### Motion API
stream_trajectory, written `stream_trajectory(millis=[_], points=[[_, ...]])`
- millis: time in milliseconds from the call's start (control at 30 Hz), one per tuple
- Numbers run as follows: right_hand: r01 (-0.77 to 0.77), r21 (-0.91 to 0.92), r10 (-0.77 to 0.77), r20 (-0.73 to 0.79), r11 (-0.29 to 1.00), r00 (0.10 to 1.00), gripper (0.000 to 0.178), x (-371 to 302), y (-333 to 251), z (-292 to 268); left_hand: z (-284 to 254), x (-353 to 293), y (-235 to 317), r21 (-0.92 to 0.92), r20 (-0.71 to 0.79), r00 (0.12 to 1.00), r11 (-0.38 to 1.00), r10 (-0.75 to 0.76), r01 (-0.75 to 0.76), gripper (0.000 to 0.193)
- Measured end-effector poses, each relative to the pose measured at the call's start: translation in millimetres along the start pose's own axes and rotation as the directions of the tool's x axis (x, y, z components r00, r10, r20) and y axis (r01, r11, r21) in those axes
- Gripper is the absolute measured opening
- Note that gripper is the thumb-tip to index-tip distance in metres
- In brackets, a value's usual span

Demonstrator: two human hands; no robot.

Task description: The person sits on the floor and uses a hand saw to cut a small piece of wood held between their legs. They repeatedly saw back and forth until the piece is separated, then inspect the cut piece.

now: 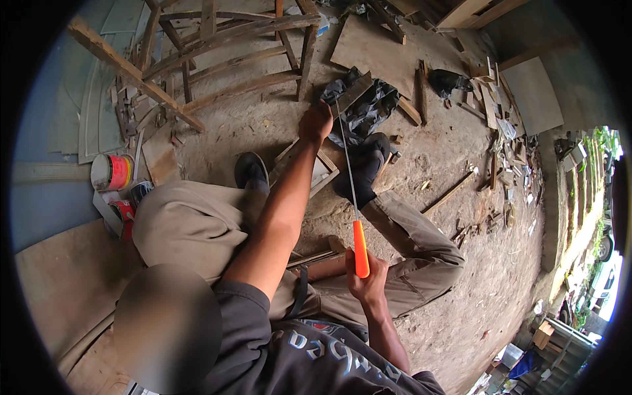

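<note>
My right hand (368, 276) is wrapped round the orange handle (360, 249) of a handsaw. The saw's thin blade (349, 161) points away from me and shows almost edge-on. Its far end lies beside a short dark piece of wood (355, 92). My left hand (316, 123), with the arm stretched forward, is closed at the near end of that wood; its fingertips are partly hidden. Crumpled black plastic (372, 112) lies under and around the wood. My shod right foot (362, 164) rests just right of the blade, close to the plastic.
A wooden chair frame (230, 66) stands at the far left. Near my left knee are paint cans (112, 172). A small wooden frame (322, 172) lies between my feet. Wood scraps (503, 164) litter the right side, and a plywood sheet (375, 56) lies ahead.
</note>
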State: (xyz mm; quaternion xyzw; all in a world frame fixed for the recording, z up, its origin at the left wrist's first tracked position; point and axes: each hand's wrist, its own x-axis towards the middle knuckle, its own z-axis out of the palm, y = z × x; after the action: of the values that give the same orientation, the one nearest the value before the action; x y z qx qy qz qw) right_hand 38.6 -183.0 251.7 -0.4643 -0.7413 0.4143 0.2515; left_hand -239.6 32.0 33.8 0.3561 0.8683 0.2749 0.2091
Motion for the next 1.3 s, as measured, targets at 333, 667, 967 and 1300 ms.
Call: stream_trajectory(millis=[333,667,967,1300], points=[[0.005,-0.026,-0.005,0.014,1.000,1.000,0.027,-2,-4,4,6,-2,-2,-0.012,-0.154,0.987,0.998,0.052,-0.054,0.057],[-0.031,-0.064,0.034,0.055,0.997,0.998,0.018,9,6,8,7,3,-5,-0.129,-0.034,0.999,0.992,-0.008,0.004,0.057],[-0.035,-0.092,0.035,-0.002,0.995,0.999,0.017,38,16,17,-15,-17,0,-0.036,-0.122,0.992,0.999,0.000,-0.004,0.058],[0.056,-0.094,-0.043,0.138,0.994,0.990,0.017,86,73,74,-32,-1,-15,-0.160,-0.002,1.000,0.987,-0.009,0.009,0.061]])
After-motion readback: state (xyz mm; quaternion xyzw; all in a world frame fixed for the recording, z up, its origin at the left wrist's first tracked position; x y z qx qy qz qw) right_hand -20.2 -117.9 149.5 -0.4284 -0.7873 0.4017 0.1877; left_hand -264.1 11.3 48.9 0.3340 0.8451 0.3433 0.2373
